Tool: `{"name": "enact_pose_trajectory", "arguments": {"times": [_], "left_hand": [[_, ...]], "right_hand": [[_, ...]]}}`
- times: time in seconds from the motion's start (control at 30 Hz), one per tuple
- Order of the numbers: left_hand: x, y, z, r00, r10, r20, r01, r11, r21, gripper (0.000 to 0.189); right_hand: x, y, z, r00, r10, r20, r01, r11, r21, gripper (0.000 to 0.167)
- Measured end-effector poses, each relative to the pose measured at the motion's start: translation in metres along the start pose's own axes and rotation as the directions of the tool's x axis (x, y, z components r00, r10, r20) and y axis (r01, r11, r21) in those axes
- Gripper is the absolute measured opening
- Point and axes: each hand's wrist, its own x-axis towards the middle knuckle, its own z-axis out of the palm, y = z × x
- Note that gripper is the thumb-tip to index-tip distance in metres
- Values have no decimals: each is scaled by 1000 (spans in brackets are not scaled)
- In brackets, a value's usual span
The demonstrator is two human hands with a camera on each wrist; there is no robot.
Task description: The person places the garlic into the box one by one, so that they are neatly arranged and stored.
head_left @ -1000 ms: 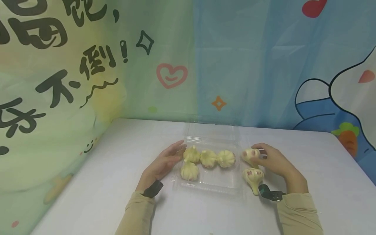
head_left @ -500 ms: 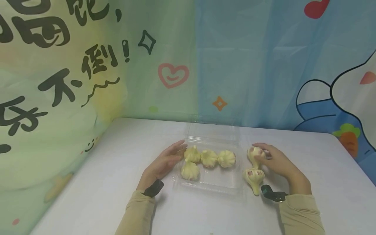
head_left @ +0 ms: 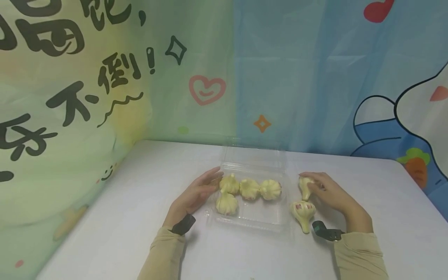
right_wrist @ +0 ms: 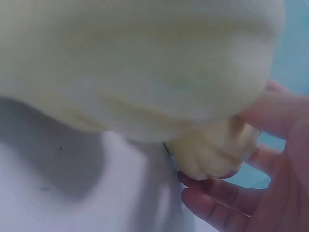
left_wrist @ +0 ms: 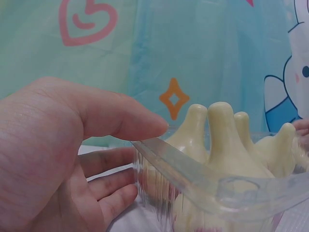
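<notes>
Over on the right, the right hand (head_left: 331, 193) has thumb and fingers around a garlic bulb (head_left: 305, 187), its stalk pointing towards the wearer, just outside the clear container (head_left: 260, 213). Directly nearer on the worktop (head_left: 115, 217) lies a second bulb (head_left: 303, 210), stalk also towards the wearer. And at the other side, the left hand (head_left: 196, 193) is spread loosely at the container's left wall, thumb at the rim, fingers outside. Inside, four bulbs: a far-left bulb (head_left: 229, 184), a middle bulb (head_left: 249, 189) and a right-hand bulb (head_left: 270, 189) make the far row, with a near-left bulb (head_left: 226, 203) in front. The lid (head_left: 253, 156) lies open behind, towards the printed backdrop (head_left: 280, 77).
</notes>
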Motion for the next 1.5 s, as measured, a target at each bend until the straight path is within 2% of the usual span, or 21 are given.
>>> {"name": "enact_pose_trajectory", "arguments": {"times": [0.17,0.33,0.53,0.87,1.17,1.5], "left_hand": [[-1,2,1,1000,-7,-11,7,1000,12,65],[-1,2,0,1000,-7,-11,8,1000,12,65],[-1,1,-1,1000,-10,-15,10,1000,12,64],[1,-2,-3,1000,12,1,-12,1000,8,65],[1,-2,-3,1000,3,-13,-3,1000,6,63],[1,-2,-1,1000,-2,-22,2,1000,2,63]], "right_hand": [[1,-3,0,998,44,39,-46,998,31,42],[3,-3,-1,996,65,66,-65,998,-9,62],[4,3,1,999,46,30,-44,996,-75,66],[3,8,3,998,48,-43,-54,989,-140,67],[2,11,5,989,135,-54,-141,979,-147,79],[2,13,3,969,245,-38,-248,961,-120,90]]}}
